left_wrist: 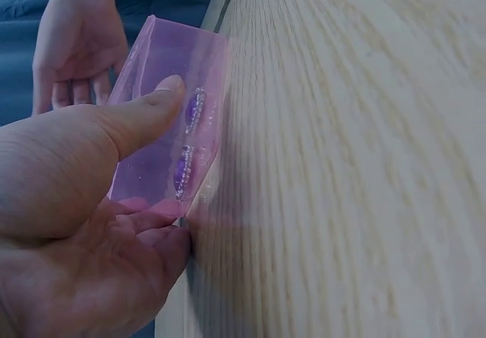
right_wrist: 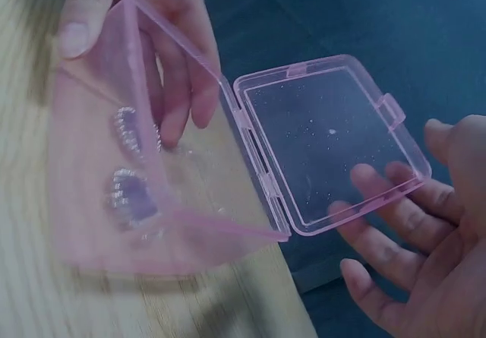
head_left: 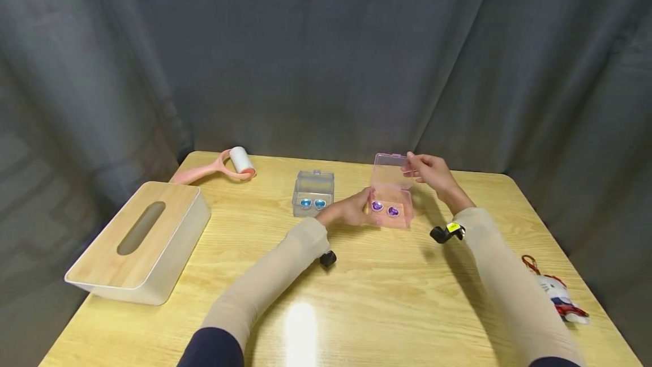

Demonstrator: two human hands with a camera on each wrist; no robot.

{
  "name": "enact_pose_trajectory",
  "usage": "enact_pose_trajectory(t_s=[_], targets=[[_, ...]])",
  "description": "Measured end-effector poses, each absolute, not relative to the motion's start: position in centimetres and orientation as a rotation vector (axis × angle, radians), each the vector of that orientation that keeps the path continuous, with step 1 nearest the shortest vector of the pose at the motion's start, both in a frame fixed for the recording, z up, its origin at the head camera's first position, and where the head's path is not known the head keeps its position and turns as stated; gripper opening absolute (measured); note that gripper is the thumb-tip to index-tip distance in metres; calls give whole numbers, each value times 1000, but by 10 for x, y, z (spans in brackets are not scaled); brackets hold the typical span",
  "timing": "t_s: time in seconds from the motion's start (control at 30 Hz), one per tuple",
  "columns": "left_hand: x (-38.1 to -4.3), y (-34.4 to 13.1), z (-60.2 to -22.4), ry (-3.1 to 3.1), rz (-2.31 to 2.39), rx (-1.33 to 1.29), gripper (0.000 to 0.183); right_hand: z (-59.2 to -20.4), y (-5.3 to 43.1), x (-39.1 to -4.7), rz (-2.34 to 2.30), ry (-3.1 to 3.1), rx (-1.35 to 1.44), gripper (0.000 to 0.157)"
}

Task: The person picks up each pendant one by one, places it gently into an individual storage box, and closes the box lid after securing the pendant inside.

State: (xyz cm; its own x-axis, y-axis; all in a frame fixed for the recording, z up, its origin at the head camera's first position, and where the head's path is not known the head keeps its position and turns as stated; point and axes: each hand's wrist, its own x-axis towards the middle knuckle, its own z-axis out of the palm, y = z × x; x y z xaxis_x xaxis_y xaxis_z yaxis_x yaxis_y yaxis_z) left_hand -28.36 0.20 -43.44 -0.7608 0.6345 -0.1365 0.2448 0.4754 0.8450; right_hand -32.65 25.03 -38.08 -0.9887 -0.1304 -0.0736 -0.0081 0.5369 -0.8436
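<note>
A pink clear plastic box [head_left: 402, 222] stands on the table with its hinged lid [right_wrist: 311, 148] raised. Inside lie two purple gem pieces [head_left: 393, 212] edged with small clear stones. My left hand [head_left: 351, 210] grips the box's left side, its thumb [left_wrist: 156, 104] on the wall and its fingers curled at the lower edge. At the lid's right edge is my right hand [head_left: 433, 174], fingertips behind the see-through panel and thumb apart from it. To the left stands a bluish clear box [head_left: 314, 184], lid up, with two blue gem pieces [head_left: 320, 204] in it.
A white tissue box [head_left: 178, 254] with a wooden top stands at the left. Behind it lies a pink-handled lint roller [head_left: 214, 167]. A small white and red plush-like item [head_left: 557, 293] lies at the right, partly behind my sleeve. Grey curtains [head_left: 316, 61] hang behind the table.
</note>
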Motion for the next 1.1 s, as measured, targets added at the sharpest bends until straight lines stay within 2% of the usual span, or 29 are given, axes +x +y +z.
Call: enact_pose_trajectory(t_s=[0.17,0.4,0.63,0.77,0.97,1.1], targets=[[-284,2,-437,2319,1204,782,84,-375,255,-317,-1411,2718,-204,72],[-285,4,-438,2398,1088,767,91,-370,267,-295,-1326,2721,-344,54],[-280,1,-437,2411,1093,707,91,-383,277,-279,-1195,2687,-573,39],[-276,3,-439,2373,1151,689,91,-395,282,-271,-1113,2661,-707,41],[-274,4,-441,2354,1200,672,94,-409,282,-268,-1123,2575,-799,56],[-277,2,-438,2330,1191,679,106,-408,276,-268,-1110,2611,-830,62]])
